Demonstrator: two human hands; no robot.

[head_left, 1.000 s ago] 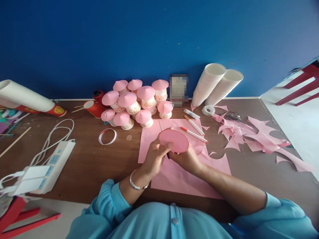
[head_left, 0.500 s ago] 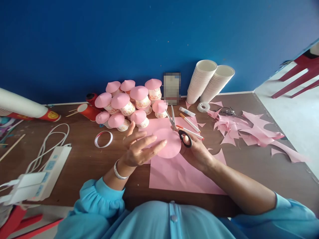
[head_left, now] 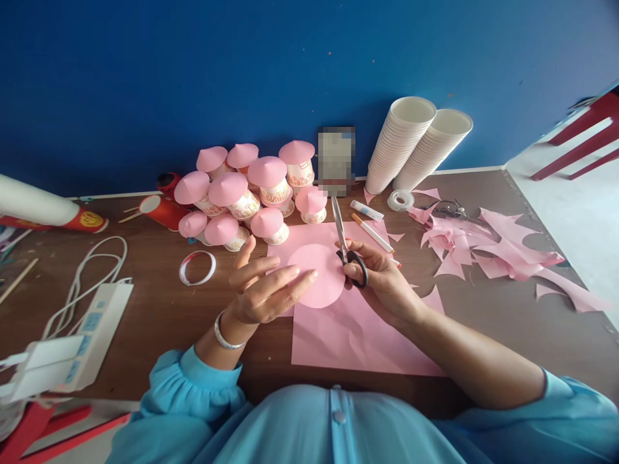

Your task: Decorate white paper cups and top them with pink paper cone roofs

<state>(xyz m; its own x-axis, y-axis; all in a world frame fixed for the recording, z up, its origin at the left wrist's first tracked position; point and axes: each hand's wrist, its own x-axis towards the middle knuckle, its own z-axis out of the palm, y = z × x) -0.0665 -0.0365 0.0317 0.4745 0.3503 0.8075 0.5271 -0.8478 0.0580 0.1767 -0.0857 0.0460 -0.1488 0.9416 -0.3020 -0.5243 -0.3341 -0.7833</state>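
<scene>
My left hand [head_left: 264, 293] grips a pink paper circle [head_left: 326, 277] by its left edge. Its fingers lie over the paper, while its thumb is hidden underneath. In my right hand [head_left: 387, 277] is a pair of scissors [head_left: 341, 232] with black handles, blades together and pointing away from me. The scissors are beside the circle's right edge. Below the circle, pink paper sheets [head_left: 358, 341] lie on the brown table [head_left: 159, 335].
Several paper cups with pink cone roofs [head_left: 265, 173] stand behind my left hand. Two stacks of white cups [head_left: 401, 145] lean by the blue wall. Paper scraps [head_left: 507, 248], tape [head_left: 400, 200], a glue stick [head_left: 366, 211] and markers [head_left: 372, 233] lie rightward; a power strip [head_left: 99, 335] lies left.
The scissor blades have gone from parted to closed, and my right hand has turned a little. My left hand keeps the circle, shifted slightly left. The camera view has moved a little.
</scene>
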